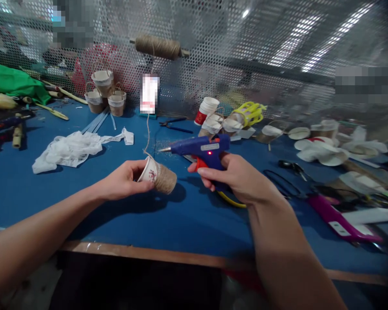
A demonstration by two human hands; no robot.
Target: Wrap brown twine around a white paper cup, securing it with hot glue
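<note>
My left hand is closed on a paper cup, tilted so its base faces right. Brown twine is wound around the cup's lower part, and its white printed upper part shows beside my fingers. From the cup a strand of twine runs up toward the twine spool on the mesh. My right hand grips a blue hot glue gun with a red trigger and a lit red light. Its metal nozzle points left, above and apart from the cup.
Three twine-covered cups with handles stand stacked at the back left. White lace lies in a heap on the blue table. Behind the glue gun are pliers and white cups. A magenta power strip lies at right.
</note>
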